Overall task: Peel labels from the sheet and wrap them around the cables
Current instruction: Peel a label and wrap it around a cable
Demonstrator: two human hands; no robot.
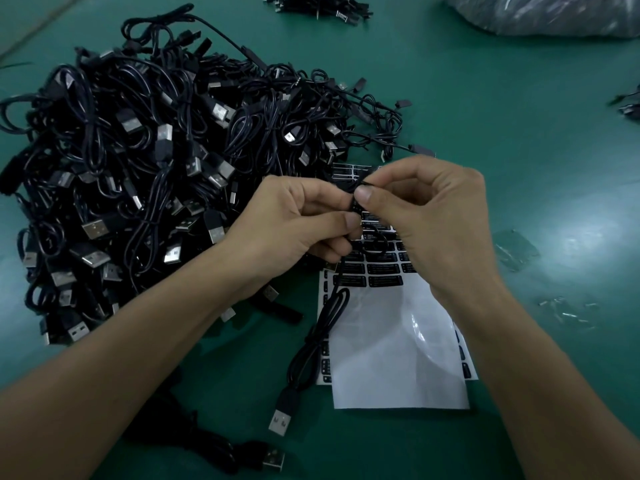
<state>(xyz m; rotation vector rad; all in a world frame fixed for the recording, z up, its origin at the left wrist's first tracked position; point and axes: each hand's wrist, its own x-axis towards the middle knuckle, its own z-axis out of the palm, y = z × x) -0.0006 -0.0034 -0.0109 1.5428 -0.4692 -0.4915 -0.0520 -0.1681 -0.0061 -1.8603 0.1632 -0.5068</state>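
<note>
My left hand [298,216] and my right hand [433,216] meet above the label sheet [398,341]. Both pinch a thin black USB cable [311,344] and a small black label [356,204] at the cable's upper end. The cable hangs down from my fingers, loops over the sheet's left edge and ends in a USB plug [282,415] on the table. The white sheet carries rows of black labels [381,271] in its upper part; its lower part is bare glossy backing.
A large heap of black USB cables [156,161] fills the left of the green table [519,133]. Another cable [242,452] lies near the front edge. A plastic bag [554,15] sits far right, a small cable bundle [318,6] at the back, scraps [516,251] to the right.
</note>
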